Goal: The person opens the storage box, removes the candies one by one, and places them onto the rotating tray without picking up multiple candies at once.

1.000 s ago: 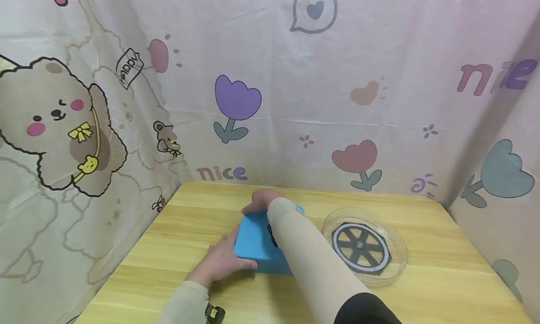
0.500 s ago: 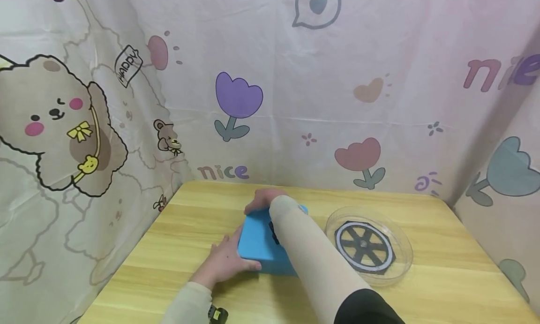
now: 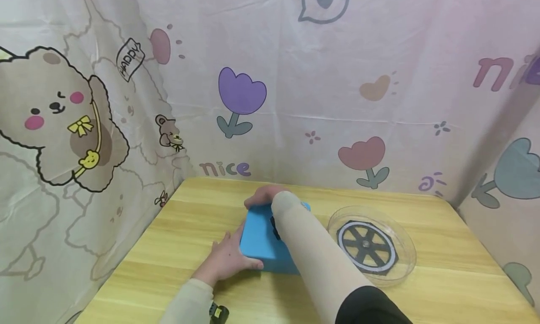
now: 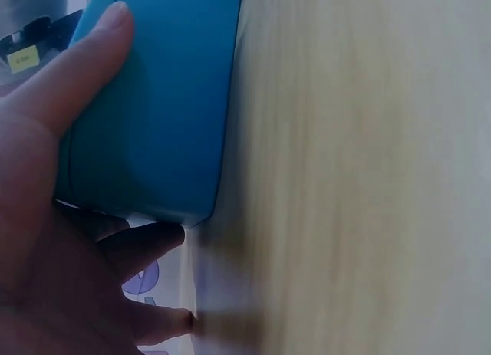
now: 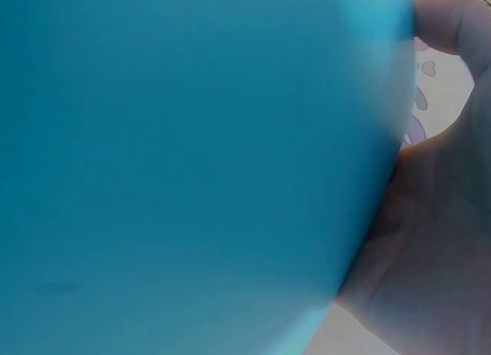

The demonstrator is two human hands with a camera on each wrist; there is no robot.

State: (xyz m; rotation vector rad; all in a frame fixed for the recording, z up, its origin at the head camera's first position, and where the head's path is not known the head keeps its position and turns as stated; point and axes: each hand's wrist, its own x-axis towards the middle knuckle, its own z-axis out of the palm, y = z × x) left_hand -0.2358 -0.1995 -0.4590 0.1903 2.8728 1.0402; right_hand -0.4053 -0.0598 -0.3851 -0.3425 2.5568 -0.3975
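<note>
A blue box [image 3: 266, 237] with rounded corners lies on the wooden table. My left hand [image 3: 228, 258] holds its near left corner. The thumb lies along the near side face in the left wrist view, while the fingers [image 4: 146, 248] reach around the left end, one apart from it. Stretched across the top, my right arm leads to the right hand [image 3: 263, 195], which grips the far edge. In the right wrist view the box's blue surface [image 5: 192, 163] fills most of the picture, with the hand along its edge. My right sleeve hides the box's right part.
Right of the box stands a clear round dish [image 3: 405, 267] holding a dark wheel-like piece with spokes and a pale ring [image 3: 367, 246]. A patterned curtain [image 3: 287, 141] hangs behind the wooden table [image 3: 202, 197] and along its sides.
The head view has shifted slightly, so the scene sits a little differently in the picture. Both hands keep the same places on the blue box.
</note>
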